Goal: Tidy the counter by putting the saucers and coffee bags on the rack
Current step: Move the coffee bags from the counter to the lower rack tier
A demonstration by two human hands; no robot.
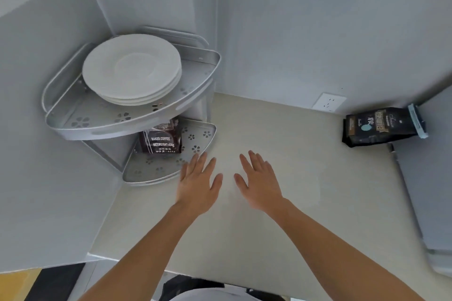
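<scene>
A two-tier silver corner rack (73, 127) stands in the left corner of the counter. A stack of white saucers (132, 68) rests on its top tier. A dark brown coffee bag (160, 140) lies on the bottom tier. A black coffee bag (381, 127) lies on the counter at the far right, against the wall. My left hand (198, 183) hovers flat and empty just in front of the rack's lower tier. Beside it, my right hand (260, 183) is spread over the counter, holding nothing.
The beige counter (281, 227) runs from the corner to the right. A white wall socket (329, 102) sits low on the back wall. A grey panel (430, 190) edges the counter on the right. White walls close in on the left and behind.
</scene>
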